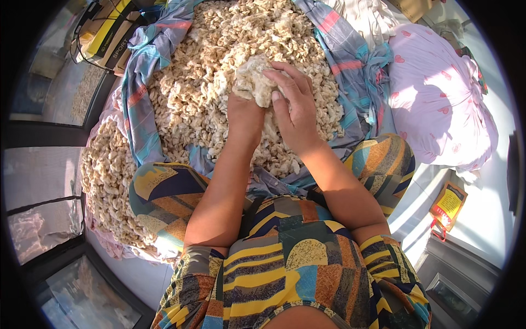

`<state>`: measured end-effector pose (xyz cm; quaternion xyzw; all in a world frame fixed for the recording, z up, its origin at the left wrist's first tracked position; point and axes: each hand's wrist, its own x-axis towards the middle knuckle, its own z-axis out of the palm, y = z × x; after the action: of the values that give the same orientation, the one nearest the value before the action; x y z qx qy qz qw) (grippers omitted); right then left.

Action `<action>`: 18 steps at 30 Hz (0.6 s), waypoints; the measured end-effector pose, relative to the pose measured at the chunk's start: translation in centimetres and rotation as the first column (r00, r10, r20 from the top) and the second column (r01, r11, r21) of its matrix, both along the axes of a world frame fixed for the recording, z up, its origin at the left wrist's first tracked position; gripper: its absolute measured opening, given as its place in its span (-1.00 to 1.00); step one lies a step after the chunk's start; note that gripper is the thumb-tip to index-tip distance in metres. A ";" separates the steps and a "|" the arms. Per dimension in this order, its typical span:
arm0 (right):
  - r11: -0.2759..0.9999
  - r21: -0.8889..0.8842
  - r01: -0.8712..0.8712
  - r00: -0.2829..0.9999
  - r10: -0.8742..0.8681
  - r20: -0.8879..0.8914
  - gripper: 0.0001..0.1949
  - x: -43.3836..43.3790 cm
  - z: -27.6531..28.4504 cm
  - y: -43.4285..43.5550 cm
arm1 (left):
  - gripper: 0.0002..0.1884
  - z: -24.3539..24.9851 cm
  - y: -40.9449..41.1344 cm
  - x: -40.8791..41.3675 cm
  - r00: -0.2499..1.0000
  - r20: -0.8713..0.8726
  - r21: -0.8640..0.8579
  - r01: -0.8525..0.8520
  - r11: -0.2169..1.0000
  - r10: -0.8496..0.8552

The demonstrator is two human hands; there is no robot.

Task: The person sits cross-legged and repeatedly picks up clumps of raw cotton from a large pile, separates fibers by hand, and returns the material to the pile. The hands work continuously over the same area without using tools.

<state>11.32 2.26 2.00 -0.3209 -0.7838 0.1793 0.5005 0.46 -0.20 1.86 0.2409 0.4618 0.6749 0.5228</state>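
A large heap of off-white fibre tufts (197,94), apparently raw cotton, lies before me on a plaid cloth (144,94). Above its middle, my left hand (245,117) holds a fluffy clump of the fibre (255,78); the clump covers most of that hand's fingers. My right hand (296,103) is at the clump's right side, its thumb and curled fingertips touching the fibre. A small dark fleck shows on the clump near my left hand.
A second tuft pile (109,177) lies at left on pinkish cloth. A tied, heart-print cloth bundle (435,98) stands at right. Boxes (117,45) sit at upper left, near dark-framed glass panels (45,172). A yellow-labelled packet (448,205) bearing writing lies on the pale floor (481,218).
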 end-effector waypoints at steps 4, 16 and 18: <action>0.993 -0.107 -0.052 0.995 0.060 0.077 -0.64 0.0 0.0 0.2 | -0.71 -0.3 0.1 -1.0 0.981 0.192 -0.063 0.015 0.998 -0.003; 0.952 -0.302 -0.047 0.991 0.082 0.105 -0.67 1.0 -1.3 1.2 | -0.65 -0.6 0.0 -1.3 0.975 0.219 -0.072 0.055 0.996 -0.038; 0.943 -0.331 -0.031 0.989 0.077 0.127 -0.68 1.2 -1.1 1.4 | -0.66 -0.9 -0.2 -1.3 0.977 0.207 -0.109 0.076 0.991 -0.052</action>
<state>12.53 3.70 0.85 -0.3898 -0.7841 0.2981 0.3798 -0.82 -0.36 1.01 0.1546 0.4364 0.6506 0.6020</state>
